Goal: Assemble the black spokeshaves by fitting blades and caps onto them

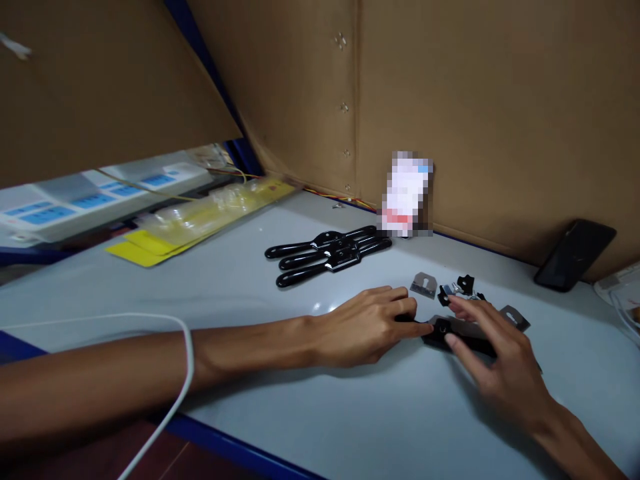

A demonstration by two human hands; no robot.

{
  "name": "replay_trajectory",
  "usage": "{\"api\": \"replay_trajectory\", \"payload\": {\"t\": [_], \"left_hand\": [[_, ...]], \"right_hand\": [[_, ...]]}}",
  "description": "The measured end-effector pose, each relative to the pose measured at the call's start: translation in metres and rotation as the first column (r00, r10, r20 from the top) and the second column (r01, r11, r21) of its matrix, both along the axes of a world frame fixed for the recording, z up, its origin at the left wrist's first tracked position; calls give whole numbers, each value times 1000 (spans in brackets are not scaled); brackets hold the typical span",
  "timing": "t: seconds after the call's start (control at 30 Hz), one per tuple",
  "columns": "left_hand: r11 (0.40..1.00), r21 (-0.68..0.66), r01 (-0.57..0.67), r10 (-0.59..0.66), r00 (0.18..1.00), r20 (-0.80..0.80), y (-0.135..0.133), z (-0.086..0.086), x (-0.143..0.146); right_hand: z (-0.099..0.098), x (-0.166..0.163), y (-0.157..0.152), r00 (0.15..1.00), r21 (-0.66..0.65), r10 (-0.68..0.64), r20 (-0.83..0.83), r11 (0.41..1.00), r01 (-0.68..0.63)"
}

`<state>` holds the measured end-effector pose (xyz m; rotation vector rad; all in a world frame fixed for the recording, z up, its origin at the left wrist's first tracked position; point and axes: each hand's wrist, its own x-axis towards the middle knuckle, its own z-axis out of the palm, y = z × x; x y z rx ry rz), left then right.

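Observation:
My left hand [373, 325] is closed around one handle of a black spokeshave body [443, 328], its index finger stretched along toward the middle. My right hand [500, 340] hangs over the other end, thumb and fingers apart. Its thumb tip is close to the body's centre; I cannot tell if it touches. Just beyond its fingertips lies a small black cap piece [444, 296]. Another black cap piece [466, 285] and small screws [455, 289] are beside it. A grey slotted blade [424, 285] rests behind the body, and a second blade [515, 318] sits partly behind my right hand.
Several black spokeshaves [333, 255] lie together at the table's middle. Yellow cards in clear plastic [210, 217] and a white power strip [100, 197] are at left. A blurred phone screen [406, 193] and a dark phone [575, 255] lean by the cardboard wall. A white cable [189, 360] crosses my left forearm.

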<state>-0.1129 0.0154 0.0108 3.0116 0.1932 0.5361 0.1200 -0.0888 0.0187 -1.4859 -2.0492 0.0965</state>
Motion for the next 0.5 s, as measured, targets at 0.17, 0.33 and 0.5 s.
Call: {"api": "replay_trajectory", "payload": {"t": [0.17, 0.33, 0.5], "left_hand": [[1000, 3, -18, 18, 999, -35, 0, -1, 0], [1000, -9, -5, 5, 1000, -19, 0, 0, 0], [1000, -19, -4, 4, 1000, -20, 0, 1, 0]], "right_hand": [[-2, 2, 8, 968, -197, -127, -215, 977, 84], [-4, -1, 10, 959, -231, -152, -241, 968, 95], [-4, -2, 10, 954, -235, -149, -261, 968, 87]]}}
